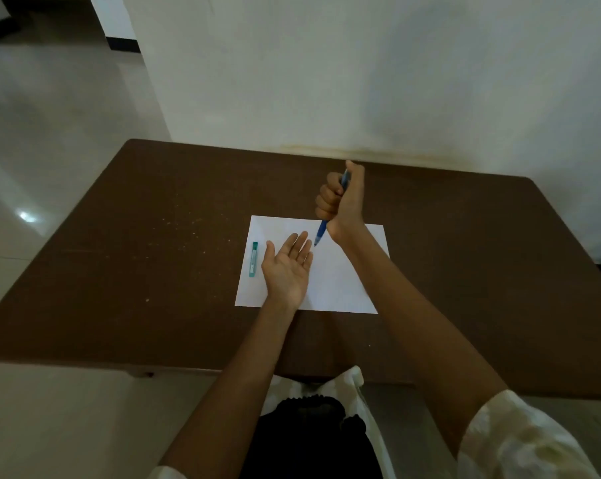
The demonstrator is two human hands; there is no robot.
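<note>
A white sheet of paper (347, 271) lies in the middle of the brown table (154, 254). My right hand (342, 198) grips a blue mechanical pencil (321, 233) in a fist, thumb over its top end, tip pointing down just above the paper. My left hand (287, 267) is held palm up with straight fingers over the paper's left part, its fingertips close to the pencil tip. A small teal lead case (254, 259) lies along the paper's left edge, to the left of my left hand.
The table's far edge stands against a white wall (361, 81). Pale tiled floor (50, 133) shows to the left. Small light specks dot the table's left half. My lap in dark and white clothing sits below the near edge.
</note>
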